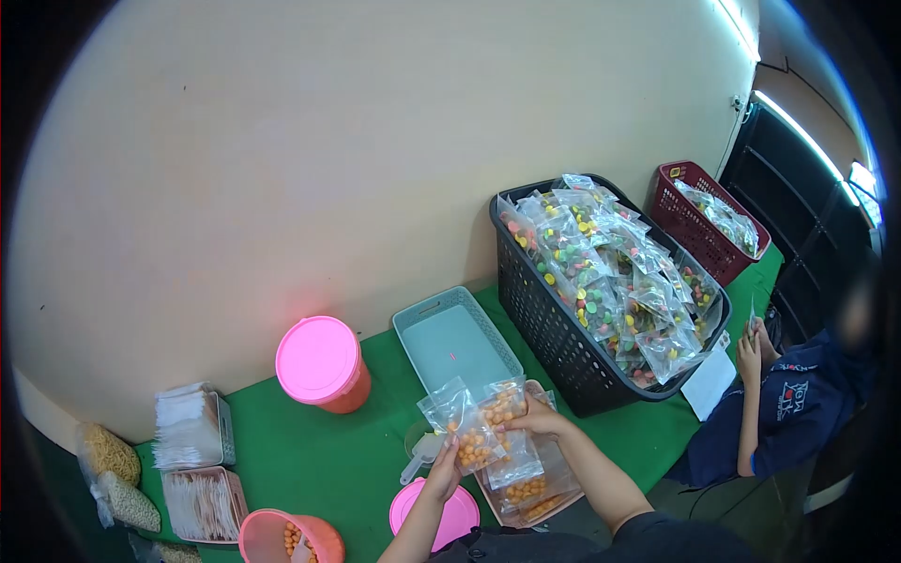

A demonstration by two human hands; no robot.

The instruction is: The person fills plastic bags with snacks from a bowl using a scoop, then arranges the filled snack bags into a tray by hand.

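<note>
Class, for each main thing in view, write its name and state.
Left hand: gripping a snack bag
Right hand: gripping a second bag
Far bucket: closed
Near bucket: open, orange pieces inside
Loose pink lid: off, lying flat
Black basket: open, heaped with colourful bags
Maroon basket: open, clear bags inside
Blue-grey tray: uncovered
White scoop: not held

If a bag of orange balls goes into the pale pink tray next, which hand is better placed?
Probably the right hand: it holds one bag and appears above the far part of the pale pink tray. The left hand also holds a bag, but sits left of the tray, near the pink lid.
</note>
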